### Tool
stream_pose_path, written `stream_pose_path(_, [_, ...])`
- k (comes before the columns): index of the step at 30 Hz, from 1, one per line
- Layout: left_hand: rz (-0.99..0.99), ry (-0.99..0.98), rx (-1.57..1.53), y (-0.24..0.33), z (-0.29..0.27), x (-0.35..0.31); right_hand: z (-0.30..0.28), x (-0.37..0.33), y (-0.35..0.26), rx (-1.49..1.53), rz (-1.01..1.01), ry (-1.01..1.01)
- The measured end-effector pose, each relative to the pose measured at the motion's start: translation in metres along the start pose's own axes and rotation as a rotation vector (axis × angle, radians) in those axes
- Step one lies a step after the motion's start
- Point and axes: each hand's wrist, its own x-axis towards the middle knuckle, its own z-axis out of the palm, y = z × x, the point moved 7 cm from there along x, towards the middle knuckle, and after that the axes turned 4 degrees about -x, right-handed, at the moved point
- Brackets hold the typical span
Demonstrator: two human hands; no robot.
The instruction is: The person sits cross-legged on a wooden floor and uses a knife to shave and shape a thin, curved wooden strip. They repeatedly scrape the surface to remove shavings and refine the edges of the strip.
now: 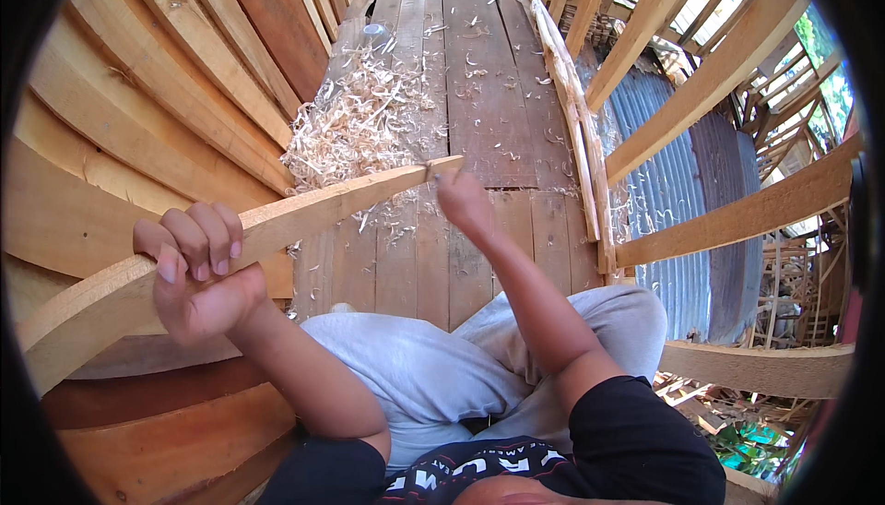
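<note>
Over the wooden floor (401, 265), the long pale board (336, 199) looks stiff yet light, best held by its edges; the left grip (207, 300) wraps it, the right grip (467, 205) is closed at its tip (on what, I cannot tell)

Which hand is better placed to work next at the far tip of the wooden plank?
Probably the right hand: it is beside that tip, while the left hand grips the wooden plank farther to the left.
</note>
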Motion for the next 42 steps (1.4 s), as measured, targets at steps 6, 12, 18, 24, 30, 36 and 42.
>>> stream_pose_path(6, [-0.023,-0.077,-0.039,0.002,0.002,0.0,0.014,0.005,0.018,-0.007,0.055,-0.102])
stream_pose_path(12, [-0.001,-0.057,-0.019,0.002,-0.003,0.0,0.016,0.008,0.002,-0.065,0.06,-0.193])
stream_pose_path(18, [-0.016,-0.087,-0.05,0.001,0.001,0.001,0.027,0.037,0.069,-0.1,-0.021,-0.1])
stream_pose_path(24, [0.001,-0.025,0.005,0.004,-0.007,-0.002,0.015,-0.006,-0.016,0.057,0.054,-0.268])
stream_pose_path(30, [0.002,-0.04,0.024,0.002,0.0,0.0,0.023,0.015,0.031,0.043,0.073,-0.193])
stream_pose_path(36, [0.002,-0.014,0.001,0.007,-0.009,-0.001,-0.006,-0.029,-0.049,-0.033,-0.014,-0.265])
stream_pose_path(42, [0.004,-0.041,-0.01,0.001,0.001,0.001,0.023,0.029,0.043,0.04,0.056,-0.103])
